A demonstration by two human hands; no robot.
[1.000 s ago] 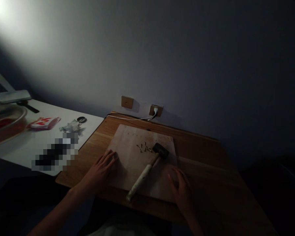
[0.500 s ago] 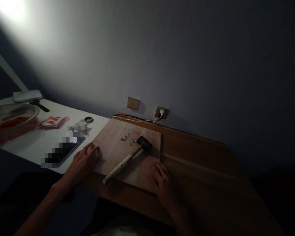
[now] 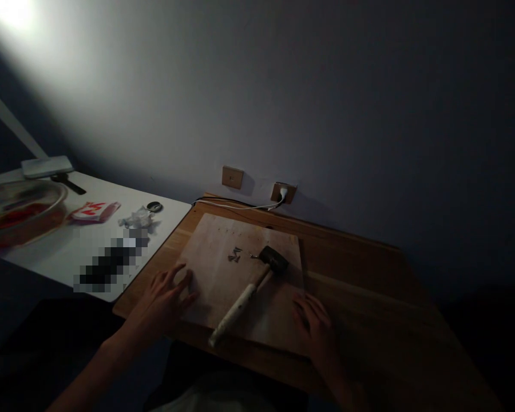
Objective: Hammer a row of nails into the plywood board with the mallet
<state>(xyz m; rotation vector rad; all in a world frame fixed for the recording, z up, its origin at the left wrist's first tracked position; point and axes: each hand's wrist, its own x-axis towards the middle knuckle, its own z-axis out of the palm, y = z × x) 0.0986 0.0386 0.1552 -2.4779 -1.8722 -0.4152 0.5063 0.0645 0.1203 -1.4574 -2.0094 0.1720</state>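
A flat square wooden board (image 3: 217, 286) lies at a slant on the brown table. Across it rests a mallet (image 3: 234, 315) with a black head and a pale, worn handle, whose end sticks out past the near edge. Several small screws or nails (image 3: 234, 255) lie loose beside the head. My left hand (image 3: 165, 297) is at the board's left edge, fingers apart, thumb and fingertips over the surface. Bent around the right edge are the fingers of my right hand (image 3: 317, 323). Neither hand touches the mallet.
To the left, a white table (image 3: 107, 194) bears a clear bowl (image 3: 30, 214), a red-and-white packet (image 3: 95, 212), a crumpled plastic bag (image 3: 138, 218), a round dark lid-like piece (image 3: 154, 207) and a blurred-out dark object. Cables run along the wall to a socket (image 3: 284, 193).
The board has slid right and toward me, with the mallet and the small metal pieces on it. Both hands have moved right along with it; the left fingers are spread wider.
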